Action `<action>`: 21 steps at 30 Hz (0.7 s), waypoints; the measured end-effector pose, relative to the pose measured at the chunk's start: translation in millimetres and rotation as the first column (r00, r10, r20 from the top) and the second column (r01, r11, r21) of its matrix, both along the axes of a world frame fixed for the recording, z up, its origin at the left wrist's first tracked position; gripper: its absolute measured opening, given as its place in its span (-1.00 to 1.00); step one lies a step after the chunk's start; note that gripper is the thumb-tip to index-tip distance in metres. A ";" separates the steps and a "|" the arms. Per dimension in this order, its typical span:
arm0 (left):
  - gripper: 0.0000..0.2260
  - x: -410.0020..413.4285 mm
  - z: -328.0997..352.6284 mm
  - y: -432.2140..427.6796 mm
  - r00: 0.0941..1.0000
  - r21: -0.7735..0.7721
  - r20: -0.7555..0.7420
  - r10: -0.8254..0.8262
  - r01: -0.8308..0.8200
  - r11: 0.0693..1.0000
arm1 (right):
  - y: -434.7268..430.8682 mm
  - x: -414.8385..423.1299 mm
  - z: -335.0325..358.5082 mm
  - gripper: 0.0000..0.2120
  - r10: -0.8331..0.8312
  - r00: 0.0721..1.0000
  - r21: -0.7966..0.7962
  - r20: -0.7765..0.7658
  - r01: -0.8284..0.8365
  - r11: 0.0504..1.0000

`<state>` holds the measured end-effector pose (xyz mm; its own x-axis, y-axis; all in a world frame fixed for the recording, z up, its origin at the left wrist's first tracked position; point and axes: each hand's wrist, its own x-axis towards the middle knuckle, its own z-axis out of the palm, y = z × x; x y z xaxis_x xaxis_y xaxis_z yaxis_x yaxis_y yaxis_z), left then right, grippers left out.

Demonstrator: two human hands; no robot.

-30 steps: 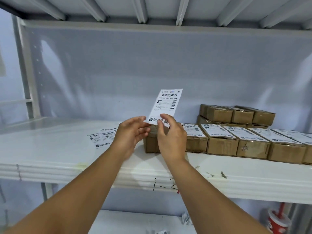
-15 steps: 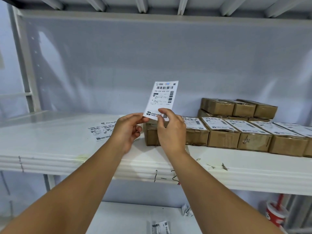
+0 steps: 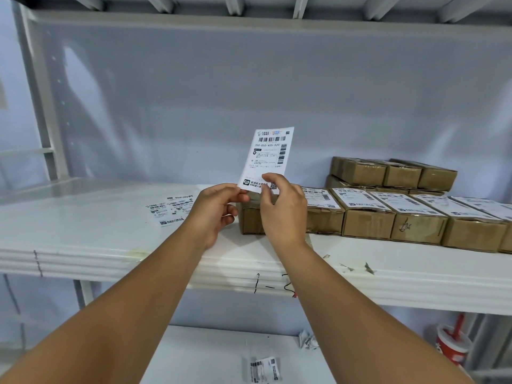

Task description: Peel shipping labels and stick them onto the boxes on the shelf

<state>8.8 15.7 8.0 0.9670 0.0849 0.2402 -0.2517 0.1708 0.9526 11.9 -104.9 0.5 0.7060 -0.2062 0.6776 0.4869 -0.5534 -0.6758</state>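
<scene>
A white shipping label [image 3: 268, 156] with barcodes stands upright in front of me, above the shelf. My left hand [image 3: 214, 212] pinches its lower left corner, and my right hand [image 3: 282, 206] pinches its bottom edge near the right. Right behind my hands sits a brown cardboard box [image 3: 250, 218] with a bare top, first in a row of boxes [image 3: 415, 220] that carry labels. More labels [image 3: 171, 209] lie flat on the white shelf [image 3: 83, 234] to the left.
Three unlabelled brown boxes [image 3: 393, 173] are stacked behind the row at the right. Paper scraps [image 3: 357, 266] lie near the shelf's front edge. On the lower shelf are a crumpled backing [image 3: 307, 339] and a label piece [image 3: 263, 370]. A red cup [image 3: 451, 347] stands at the bottom right.
The label sits more upright in my hands than a second ago. The camera view has tilted slightly downward, showing more of the lower shelf. Both hands keep their hold.
</scene>
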 end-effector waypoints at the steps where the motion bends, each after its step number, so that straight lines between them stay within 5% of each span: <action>1: -0.82 0.3 -0.2 0.1 1.000 -0.006 -0.005 0.009 -0.009 1.000 | 0.1 -0.3 0.2 -0.74 0.001 1.000 0.002 0.001 -0.001 1.000; 12: -0.89 1.1 0.3 1.4 0.999 -0.081 0.020 -0.044 0.045 0.996 | 0.4 0.7 -0.6 -0.74 0.000 0.999 -0.003 0.033 0.000 1.000; 21: -0.74 3.7 -0.5 0.4 0.991 -0.061 0.111 -0.077 0.084 0.995 | 4.2 8.6 -8.6 -0.89 -0.087 0.978 -0.072 0.189 0.102 0.992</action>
